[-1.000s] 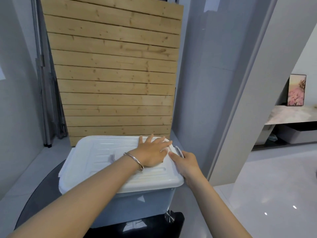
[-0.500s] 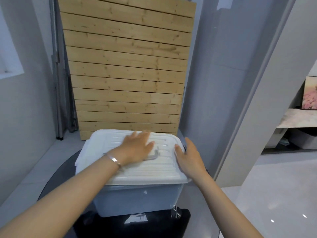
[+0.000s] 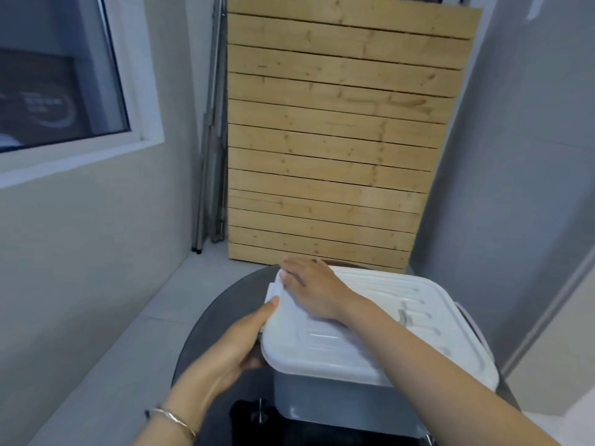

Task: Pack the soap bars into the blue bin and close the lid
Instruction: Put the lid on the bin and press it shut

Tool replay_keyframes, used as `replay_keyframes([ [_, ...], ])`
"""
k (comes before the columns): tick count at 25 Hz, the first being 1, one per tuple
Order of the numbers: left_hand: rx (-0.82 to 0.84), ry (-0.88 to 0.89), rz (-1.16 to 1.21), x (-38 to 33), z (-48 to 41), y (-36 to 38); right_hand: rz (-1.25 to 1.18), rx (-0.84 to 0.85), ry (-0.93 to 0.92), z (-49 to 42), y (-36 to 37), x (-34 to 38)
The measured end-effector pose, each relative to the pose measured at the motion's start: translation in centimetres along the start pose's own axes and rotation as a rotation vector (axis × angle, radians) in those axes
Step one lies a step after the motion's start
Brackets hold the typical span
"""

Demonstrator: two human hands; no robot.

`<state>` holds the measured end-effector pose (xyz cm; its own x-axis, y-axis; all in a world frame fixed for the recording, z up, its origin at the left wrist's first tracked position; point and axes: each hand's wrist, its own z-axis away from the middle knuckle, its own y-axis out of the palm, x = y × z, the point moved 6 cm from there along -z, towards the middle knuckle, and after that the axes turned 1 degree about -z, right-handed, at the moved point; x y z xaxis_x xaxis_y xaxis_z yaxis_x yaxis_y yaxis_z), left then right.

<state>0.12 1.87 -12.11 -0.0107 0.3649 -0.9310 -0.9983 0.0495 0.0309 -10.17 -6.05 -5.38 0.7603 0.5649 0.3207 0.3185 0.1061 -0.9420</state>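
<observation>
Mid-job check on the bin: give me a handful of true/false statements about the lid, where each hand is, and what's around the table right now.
1. The white lid sits on top of the blue bin. True.
2. The right hand lies flat on the lid near its far left corner. True.
3. The left hand is raised off the bin, touching nothing. False: its grip is on the lid's left edge, thumb on top.
4. Soap bars lie loose on the dark round table. False: none show; the bin's contents are hidden.
5. A wooden slat panel stands behind the table. True.
6. The bracelet is on the right wrist. False: it is on the left wrist.
</observation>
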Motion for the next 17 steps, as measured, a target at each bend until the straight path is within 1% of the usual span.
replay_keyframes([
  [3, -0.034, 0.019, 0.049, -0.2, -0.1, 0.1, 0.026, -0.013, 0.003, -0.2, 0.8, -0.6],
  [5, -0.07, 0.093, 0.064, -0.8, 0.2, -0.1, 0.032, -0.046, 0.003, 0.0, 0.9, -0.6],
  [8, -0.181, 0.19, 0.14, -1.3, 0.8, -0.6, 0.027, -0.059, 0.003, 0.1, 0.7, -0.3],
  [11, -0.204, 0.246, 0.203, -1.7, 1.1, -0.3, 0.019, -0.053, 0.012, 0.2, 0.7, -0.3],
  [13, -0.198, 0.269, 0.126, -2.2, 1.2, 0.2, 0.017, -0.052, 0.011, 0.2, 0.7, -0.2],
  [17, -0.237, 0.264, -0.061, -2.7, 1.3, 0.8, 0.008, -0.057, 0.014, 0.3, 0.7, -0.1],
])
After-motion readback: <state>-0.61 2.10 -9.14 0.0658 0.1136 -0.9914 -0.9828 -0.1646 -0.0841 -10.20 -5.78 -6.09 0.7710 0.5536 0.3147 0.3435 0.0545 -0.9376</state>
